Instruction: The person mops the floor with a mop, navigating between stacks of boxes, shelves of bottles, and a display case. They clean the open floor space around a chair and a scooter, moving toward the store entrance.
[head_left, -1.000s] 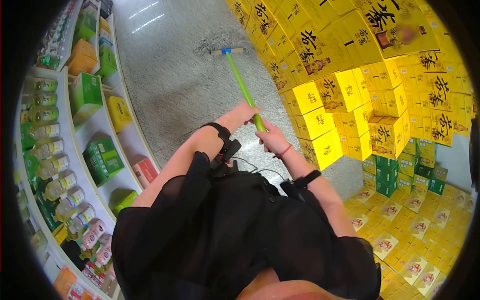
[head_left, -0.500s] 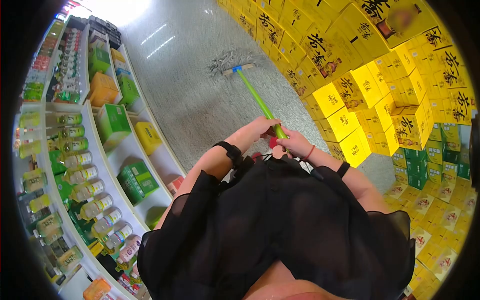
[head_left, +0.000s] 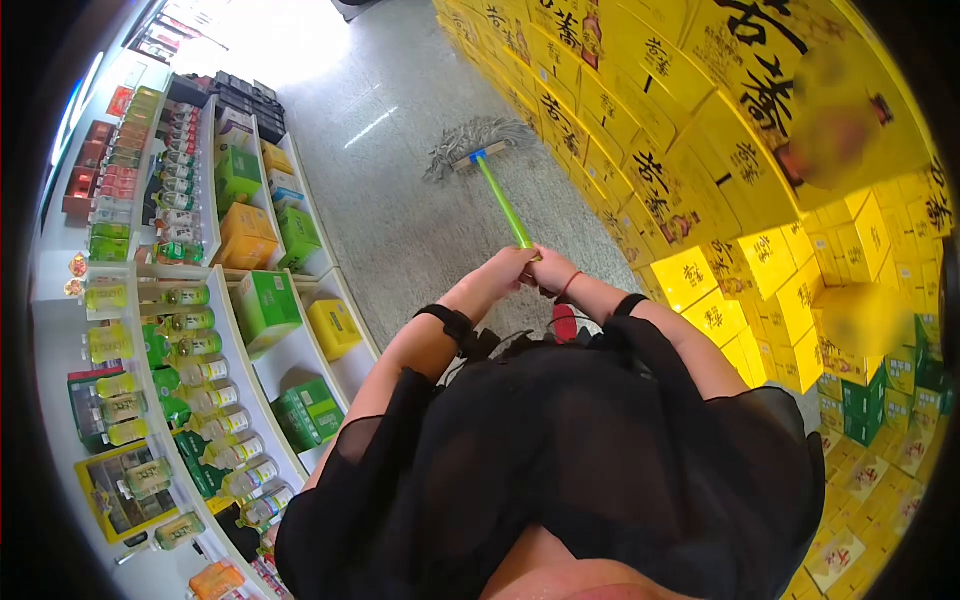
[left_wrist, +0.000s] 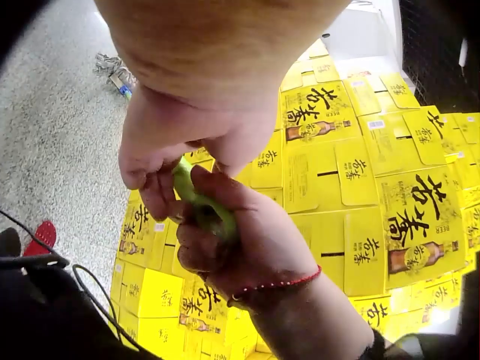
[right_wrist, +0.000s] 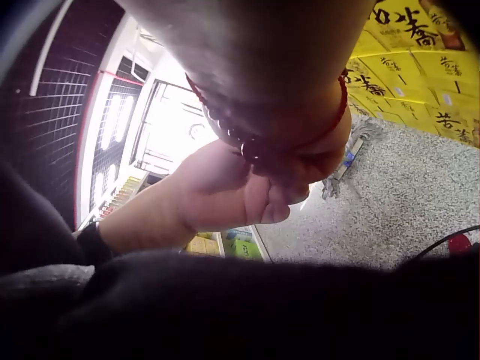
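A mop with grey strands lies against the floor ahead, its blue clamp joined to a bright green handle. My left hand grips that handle near its upper end. Close beside it my right hand, with a red bracelet at the wrist, grips the handle too. In the left wrist view the green handle passes from the left hand into the curled fingers of the right hand. The handle's top end is mostly hidden by the hands in the head view.
Stacked yellow cartons form a wall along the right. On the left, shelves carry bottles, a green box and an orange box. Grey floor runs between them. A red shoe and black cables show below the hands.
The view has shifted forward along the aisle, and the carton wall looms larger. The mop head swung slightly in view, and the hands now cover the handle end that showed earlier.
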